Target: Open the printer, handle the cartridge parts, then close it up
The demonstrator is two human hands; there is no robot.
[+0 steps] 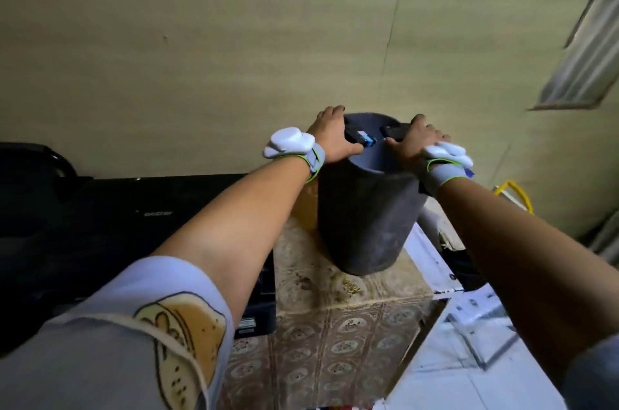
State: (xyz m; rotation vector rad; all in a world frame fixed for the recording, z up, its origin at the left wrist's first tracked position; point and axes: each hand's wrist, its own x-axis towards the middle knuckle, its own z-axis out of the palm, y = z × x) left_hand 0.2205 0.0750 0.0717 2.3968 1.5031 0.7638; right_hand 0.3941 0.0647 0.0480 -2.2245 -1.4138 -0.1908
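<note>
A dark grey bucket (365,218) is standing upright in front of me on a worktop (338,305) that is wearing a stained, patterned cloth. Behind it, a beige wall (234,41) is filling most of my view. A yellow cable (516,190) is looping just past the bucket's right side, and a window frame (582,51) is slanting across the upper right corner.

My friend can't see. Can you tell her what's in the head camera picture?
Two bare hands hold dark cartridge parts over the open top of a dark grey bin: the left hand grips one with a blue end, the right hand another. A black printer sits to the left.
</note>
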